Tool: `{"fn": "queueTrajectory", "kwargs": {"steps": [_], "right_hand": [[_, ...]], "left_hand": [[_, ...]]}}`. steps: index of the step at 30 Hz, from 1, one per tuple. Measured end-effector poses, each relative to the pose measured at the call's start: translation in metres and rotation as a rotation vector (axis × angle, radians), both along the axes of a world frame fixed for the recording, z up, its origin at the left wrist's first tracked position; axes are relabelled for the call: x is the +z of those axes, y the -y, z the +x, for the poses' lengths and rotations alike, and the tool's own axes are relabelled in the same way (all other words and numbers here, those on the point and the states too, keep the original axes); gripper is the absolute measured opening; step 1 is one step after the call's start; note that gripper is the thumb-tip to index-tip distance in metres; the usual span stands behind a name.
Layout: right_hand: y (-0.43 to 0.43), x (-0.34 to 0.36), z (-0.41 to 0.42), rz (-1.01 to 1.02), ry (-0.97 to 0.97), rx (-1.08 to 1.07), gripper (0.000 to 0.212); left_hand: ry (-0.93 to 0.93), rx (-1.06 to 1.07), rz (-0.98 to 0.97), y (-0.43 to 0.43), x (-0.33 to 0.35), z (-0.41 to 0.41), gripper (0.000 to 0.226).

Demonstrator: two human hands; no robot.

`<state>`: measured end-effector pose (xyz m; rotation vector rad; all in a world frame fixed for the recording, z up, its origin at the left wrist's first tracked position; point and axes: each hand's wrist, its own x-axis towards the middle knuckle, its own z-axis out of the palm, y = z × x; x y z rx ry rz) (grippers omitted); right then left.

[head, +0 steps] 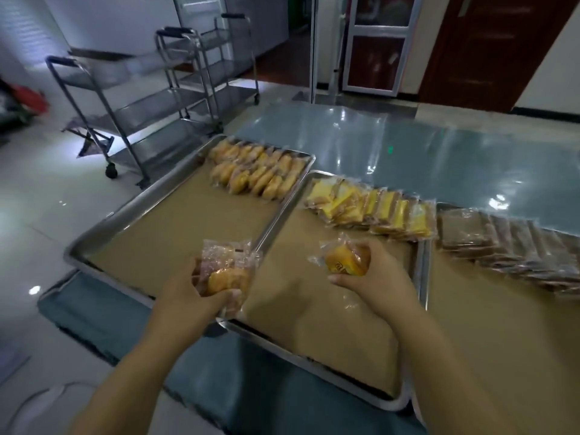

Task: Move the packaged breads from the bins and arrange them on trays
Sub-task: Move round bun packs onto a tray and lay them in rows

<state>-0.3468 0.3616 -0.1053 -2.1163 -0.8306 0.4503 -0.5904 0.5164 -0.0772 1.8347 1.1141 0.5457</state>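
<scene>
My left hand [201,293] grips a small bunch of clear-wrapped golden breads [227,268] over the seam between the left tray [103,227] and the middle tray [414,400]. My right hand [373,274] holds one wrapped golden bun [345,259] above the middle tray's paper lining. Two rows of golden breads [257,171] lie at the far end of the left tray. Yellow-wrapped slices [373,208] line the far end of the middle tray. Dark brown packaged breads [514,246] lie in a row on a third tray at the right.
The trays rest on a shiny blue-green table [408,146]. Steel trolleys [150,98] stand on the tiled floor at the left beyond the table. A door and a glass-panelled frame are at the back.
</scene>
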Motion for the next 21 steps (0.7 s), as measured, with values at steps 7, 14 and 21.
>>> {"fn": "queueTrajectory", "kwargs": {"steps": [7,14,21], "right_hand": [[-0.098,-0.001,-0.005,0.003,-0.036,0.015,0.066],[-0.144,-0.003,-0.011,-0.035,-0.104,0.002,0.068],[-0.21,-0.01,-0.03,-0.057,-0.125,-0.136,0.076]], "left_hand": [[-0.066,-0.032,-0.076,-0.095,-0.019,0.008,0.045],[-0.027,-0.037,-0.225,-0.156,-0.049,0.019,0.048],[-0.014,-0.175,-0.266,-0.231,-0.069,0.028,0.048]]}}
